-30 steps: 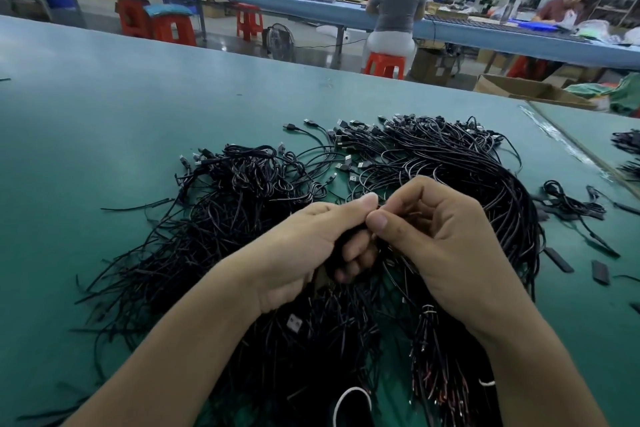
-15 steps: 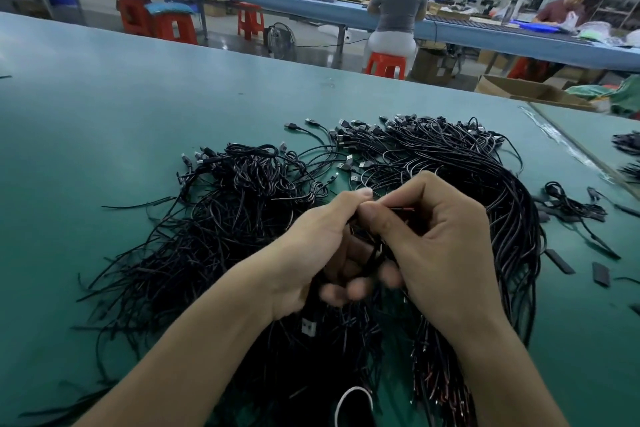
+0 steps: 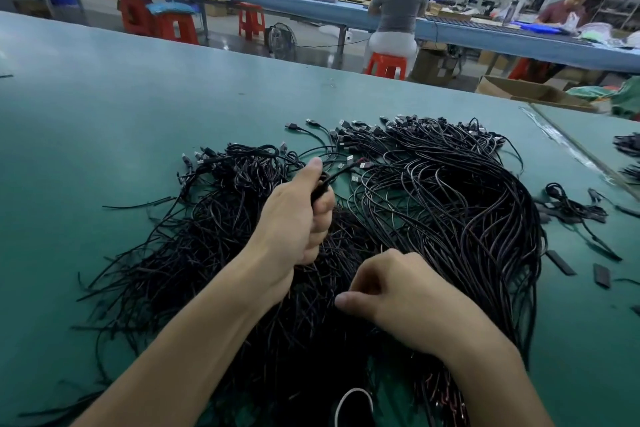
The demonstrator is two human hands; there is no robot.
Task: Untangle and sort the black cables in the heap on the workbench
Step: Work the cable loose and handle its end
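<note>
The heap of black cables is spread over the middle of the green workbench. The left hand, previously met fingertip to fingertip by the other, has been moved farther out; one cable is gripped in its curled fingers, plug end pointing right. The right hand has been drawn nearer, fingers curled above the heap; whether a strand is pinched cannot be told.

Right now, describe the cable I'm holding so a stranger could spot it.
On the green workbench lies a heap of black cables. At its middle the left hand grips one cable, plug end jutting out beyond it; the rest lie loose.
</note>
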